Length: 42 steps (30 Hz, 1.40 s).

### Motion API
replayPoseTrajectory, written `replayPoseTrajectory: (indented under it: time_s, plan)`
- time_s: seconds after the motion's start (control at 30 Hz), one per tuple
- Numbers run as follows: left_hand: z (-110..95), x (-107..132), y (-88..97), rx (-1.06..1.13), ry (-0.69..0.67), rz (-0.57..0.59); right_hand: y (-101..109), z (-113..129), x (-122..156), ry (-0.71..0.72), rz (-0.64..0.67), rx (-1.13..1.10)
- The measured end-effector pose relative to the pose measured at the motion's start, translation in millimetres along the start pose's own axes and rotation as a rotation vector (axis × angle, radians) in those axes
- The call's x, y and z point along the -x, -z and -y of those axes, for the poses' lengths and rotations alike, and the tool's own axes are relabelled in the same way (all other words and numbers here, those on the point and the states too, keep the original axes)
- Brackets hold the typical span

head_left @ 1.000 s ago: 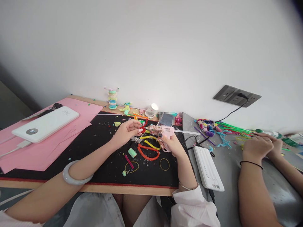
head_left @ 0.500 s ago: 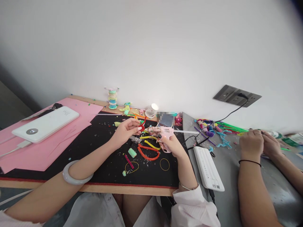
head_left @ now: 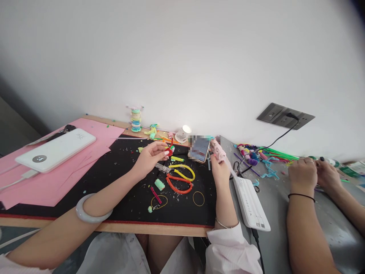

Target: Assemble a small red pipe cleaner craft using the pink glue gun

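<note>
My left hand [head_left: 150,158] is closed in a pinch on a small red pipe-cleaner piece [head_left: 170,150], held just above the black mat [head_left: 119,179]. My right hand [head_left: 220,169] is wrapped round a pink glue gun [head_left: 218,153] at the mat's right edge, beside a phone [head_left: 199,149] lying at the back. Between the hands lie small scissors [head_left: 163,168] and looped yellow [head_left: 182,171] and orange pipe cleaners [head_left: 178,184].
A white power bank [head_left: 55,149] rests on pink paper [head_left: 48,179] at the left. A white power strip [head_left: 251,203] lies right of the mat. A co-worker's hands [head_left: 310,173] work among coloured pipe cleaners [head_left: 265,158] on the grey table. A wall socket [head_left: 285,116] holds a black cable.
My right hand has carried the glue gun rightward, away from the red piece, to the mat's right edge. My left hand stays put with the red piece.
</note>
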State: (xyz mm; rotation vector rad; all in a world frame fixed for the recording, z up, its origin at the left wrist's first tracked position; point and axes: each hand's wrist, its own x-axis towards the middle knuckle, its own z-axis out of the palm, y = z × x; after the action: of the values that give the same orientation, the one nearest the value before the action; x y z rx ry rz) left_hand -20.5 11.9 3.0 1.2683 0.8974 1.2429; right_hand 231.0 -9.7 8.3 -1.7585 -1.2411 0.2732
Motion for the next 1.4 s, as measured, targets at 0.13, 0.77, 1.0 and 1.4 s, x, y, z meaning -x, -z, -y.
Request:
replayPoseTrajectory:
  time_s: [0.13, 0.77, 1.0, 1.4]
  plan:
    - [1, 0, 0.4, -0.017, -0.004, -0.011, 6, -9, -4, -0.116, -0.174, 0.263]
    - [2, 1, -2.6, -0.06, 0.016, 0.11, -2, -9, -1, 0.148, -0.171, 0.239]
    - [8, 5, -5.7, -0.118, 0.085, 0.324, -23, 30, 31, 0.506, 0.403, -0.102]
    - [8, 2, -4.2, -0.099, 0.092, 0.275, -36, 32, 39, 0.564, 0.489, -0.008]
